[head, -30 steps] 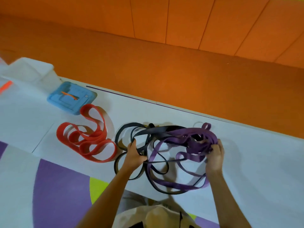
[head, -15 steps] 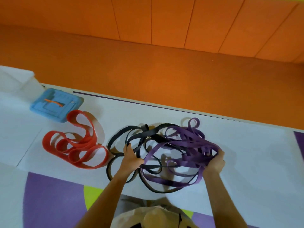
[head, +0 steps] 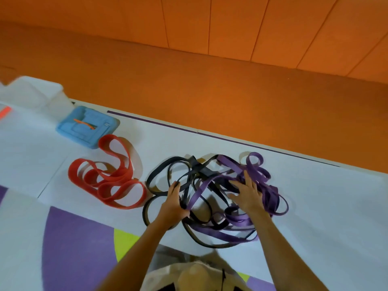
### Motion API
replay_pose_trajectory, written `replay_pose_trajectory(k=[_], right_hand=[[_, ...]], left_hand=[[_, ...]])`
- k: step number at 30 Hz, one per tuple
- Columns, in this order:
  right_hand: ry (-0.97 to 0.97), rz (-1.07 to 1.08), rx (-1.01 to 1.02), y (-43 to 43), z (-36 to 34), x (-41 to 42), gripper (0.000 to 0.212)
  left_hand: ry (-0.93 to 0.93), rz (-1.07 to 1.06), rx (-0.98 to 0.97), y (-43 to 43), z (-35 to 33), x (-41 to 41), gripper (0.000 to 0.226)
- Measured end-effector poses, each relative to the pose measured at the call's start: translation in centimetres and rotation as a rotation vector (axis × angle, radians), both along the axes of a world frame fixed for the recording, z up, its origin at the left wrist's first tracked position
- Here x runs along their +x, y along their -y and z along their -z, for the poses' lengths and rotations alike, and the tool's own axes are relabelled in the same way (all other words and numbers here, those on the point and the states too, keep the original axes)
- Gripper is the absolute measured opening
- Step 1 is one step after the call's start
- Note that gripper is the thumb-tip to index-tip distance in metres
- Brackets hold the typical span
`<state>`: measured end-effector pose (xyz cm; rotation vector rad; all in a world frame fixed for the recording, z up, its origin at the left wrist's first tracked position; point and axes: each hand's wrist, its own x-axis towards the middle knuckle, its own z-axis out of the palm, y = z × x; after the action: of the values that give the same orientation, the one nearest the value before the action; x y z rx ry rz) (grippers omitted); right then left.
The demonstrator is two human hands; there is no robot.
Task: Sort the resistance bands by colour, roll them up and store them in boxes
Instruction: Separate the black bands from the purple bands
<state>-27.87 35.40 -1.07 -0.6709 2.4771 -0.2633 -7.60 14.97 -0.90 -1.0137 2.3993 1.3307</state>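
Purple bands [head: 228, 165] tangled with black bands [head: 202, 172] on white mat [head: 315, 206] | my left hand [head: 175, 204] grips strands, seemingly both colours | my right hand [head: 247, 196] lies spread, holding nothing | risk: pulling tightens the knot.

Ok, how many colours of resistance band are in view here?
3. Red rubber bands lie alone at left; black rubber bands and purple rubber bands are tangled at centre, the left hand gripping black strands, the right hand spread on top. Strands may be hidden.
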Motion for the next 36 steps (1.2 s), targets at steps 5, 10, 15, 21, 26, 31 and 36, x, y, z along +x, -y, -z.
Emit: replay_pose_trajectory(k=[5, 10, 15, 21, 26, 31, 36], right_hand=[[-0.118, 0.116, -0.017, -0.6, 0.3, -0.2, 0.025], [-0.191, 0.490, -0.220, -2.6, -0.2, -0.4, 0.019], [-0.282, 0.804, -0.316, -5.2, -0.9, -1.4, 0.025], [-0.418, 0.539, -0.170, -5.5, 0.0, 0.4, 0.019], [-0.276, -0.042, -0.356, -1.7, 0.5, 4.2, 0.013], [-0.033, -0.355, 0.074, 0.7, 2.2, 6.6, 0.024], [0.071, -0.050, -0.111, 1.2, 1.6, 6.2, 0.006]], left_hand=[[0.077, 0.108, 0.000, 1.3, 0.0, 0.2, 0.124], [0.227, 0.271, 0.050, 2.1, 1.2, 0.9, 0.130], [0.208, 0.265, 0.062, 1.7, 2.3, 1.7, 0.134], [0.106, 0.236, 0.013, 1.3, 2.4, 1.3, 0.130], [0.108, 0.246, 0.027, 1.0, 2.5, 1.6, 0.128], [0.096, 0.265, 0.019, 0.7, 2.3, 1.9, 0.125], [0.113, 0.333, 0.050, 0.5, 1.9, 2.0, 0.126]])
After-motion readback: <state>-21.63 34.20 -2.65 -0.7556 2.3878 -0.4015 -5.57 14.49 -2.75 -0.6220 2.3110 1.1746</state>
